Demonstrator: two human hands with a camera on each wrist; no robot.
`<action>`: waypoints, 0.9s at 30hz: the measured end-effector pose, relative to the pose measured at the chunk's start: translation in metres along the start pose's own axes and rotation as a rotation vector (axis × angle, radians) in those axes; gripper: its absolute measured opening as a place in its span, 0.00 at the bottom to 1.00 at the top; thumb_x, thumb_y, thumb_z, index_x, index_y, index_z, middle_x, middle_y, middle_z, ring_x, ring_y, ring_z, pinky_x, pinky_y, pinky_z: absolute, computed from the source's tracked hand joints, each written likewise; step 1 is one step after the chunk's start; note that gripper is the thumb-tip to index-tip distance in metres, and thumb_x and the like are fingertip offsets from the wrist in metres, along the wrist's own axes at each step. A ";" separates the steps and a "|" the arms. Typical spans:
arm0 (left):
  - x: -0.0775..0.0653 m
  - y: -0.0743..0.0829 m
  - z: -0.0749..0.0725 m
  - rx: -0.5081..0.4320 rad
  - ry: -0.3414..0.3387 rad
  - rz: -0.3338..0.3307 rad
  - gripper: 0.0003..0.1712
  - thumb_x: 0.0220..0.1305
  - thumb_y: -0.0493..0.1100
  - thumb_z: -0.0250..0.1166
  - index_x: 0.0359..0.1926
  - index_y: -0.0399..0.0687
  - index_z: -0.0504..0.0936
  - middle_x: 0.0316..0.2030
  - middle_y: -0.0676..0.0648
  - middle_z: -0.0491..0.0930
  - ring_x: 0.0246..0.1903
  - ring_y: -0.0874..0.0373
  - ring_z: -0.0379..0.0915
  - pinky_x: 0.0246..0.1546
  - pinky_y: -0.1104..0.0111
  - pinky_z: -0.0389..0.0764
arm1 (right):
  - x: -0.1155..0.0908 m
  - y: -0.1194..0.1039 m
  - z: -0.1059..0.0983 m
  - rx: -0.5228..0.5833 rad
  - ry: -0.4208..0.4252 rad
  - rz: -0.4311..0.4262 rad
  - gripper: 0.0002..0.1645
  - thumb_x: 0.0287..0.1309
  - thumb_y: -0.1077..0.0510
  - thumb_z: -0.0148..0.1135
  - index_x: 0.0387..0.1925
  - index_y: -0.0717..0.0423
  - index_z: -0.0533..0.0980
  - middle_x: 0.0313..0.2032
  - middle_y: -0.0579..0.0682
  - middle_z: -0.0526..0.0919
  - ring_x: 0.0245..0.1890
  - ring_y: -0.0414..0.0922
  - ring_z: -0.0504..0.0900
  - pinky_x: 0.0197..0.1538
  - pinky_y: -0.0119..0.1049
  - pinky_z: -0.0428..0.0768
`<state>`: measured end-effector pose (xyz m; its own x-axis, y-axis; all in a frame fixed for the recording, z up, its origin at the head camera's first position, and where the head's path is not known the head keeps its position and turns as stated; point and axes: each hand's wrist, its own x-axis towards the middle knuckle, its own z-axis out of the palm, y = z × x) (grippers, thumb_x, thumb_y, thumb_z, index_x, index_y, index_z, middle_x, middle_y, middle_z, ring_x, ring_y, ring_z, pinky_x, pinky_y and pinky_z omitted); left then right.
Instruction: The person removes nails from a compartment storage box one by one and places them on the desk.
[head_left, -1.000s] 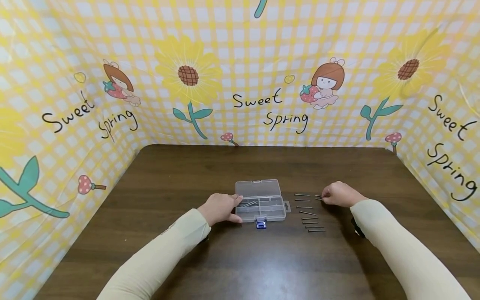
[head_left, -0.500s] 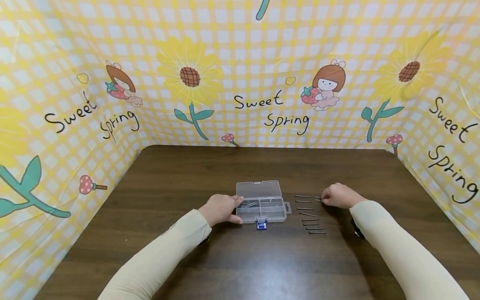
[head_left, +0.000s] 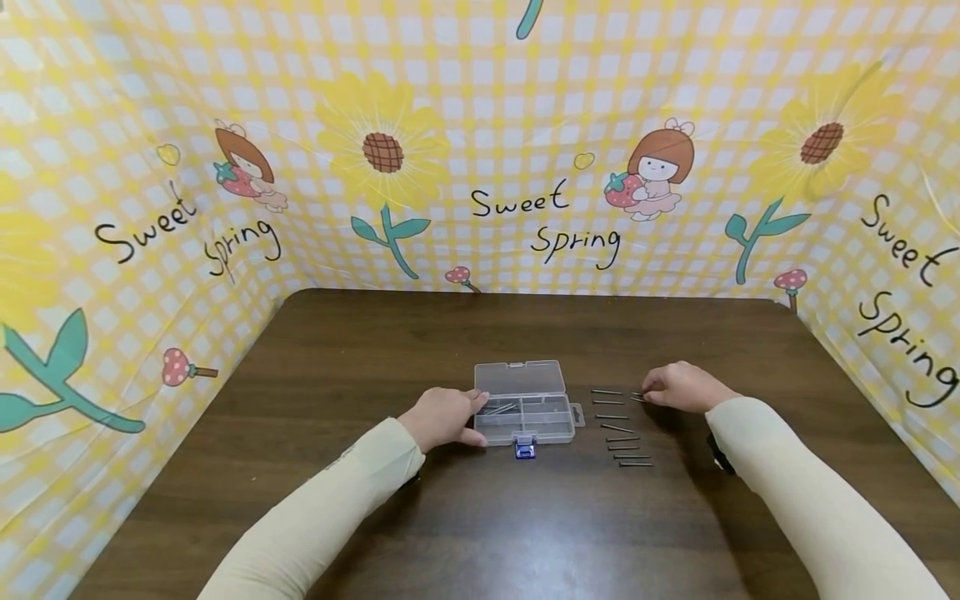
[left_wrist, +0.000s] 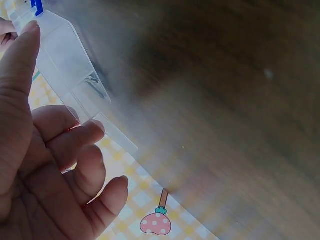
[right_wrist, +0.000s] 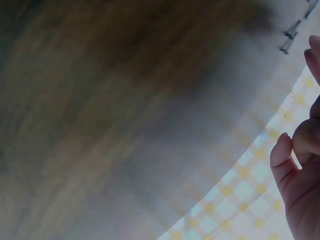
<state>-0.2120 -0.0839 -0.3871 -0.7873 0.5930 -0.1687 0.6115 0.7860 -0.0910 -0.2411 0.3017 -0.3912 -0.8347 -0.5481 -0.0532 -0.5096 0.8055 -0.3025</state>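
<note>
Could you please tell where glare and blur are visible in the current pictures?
Head view: mostly clear, pale glare on the near tabletop; left wrist view: dim, tabletop blurred, left hand sharper; right wrist view: tabletop also blurred, right hand cut off by the edge.

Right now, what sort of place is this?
Probably a makeshift tabletop booth: checked "Sweet Spring" cloth round three sides of a brown table bearing an open compartment box and loose nail-like pieces.

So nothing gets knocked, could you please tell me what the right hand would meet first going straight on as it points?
The right hand would most likely meet the two nails at its fingertips first, though I cannot tell whether it touches them.
</note>
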 end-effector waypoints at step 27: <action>0.000 0.001 -0.003 0.003 -0.010 -0.003 0.44 0.54 0.67 0.63 0.65 0.44 0.72 0.60 0.45 0.74 0.51 0.52 0.78 0.42 0.62 0.80 | 0.040 -0.044 -0.001 0.078 0.004 -0.083 0.08 0.59 0.61 0.63 0.39 0.61 0.82 0.38 0.51 0.85 0.40 0.49 0.83 0.43 0.46 0.79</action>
<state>-0.2114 -0.0824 -0.3846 -0.7884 0.5886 -0.1787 0.6093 0.7873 -0.0945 -0.2524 0.2442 -0.3792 -0.7909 -0.6116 -0.0211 -0.5599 0.7371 -0.3784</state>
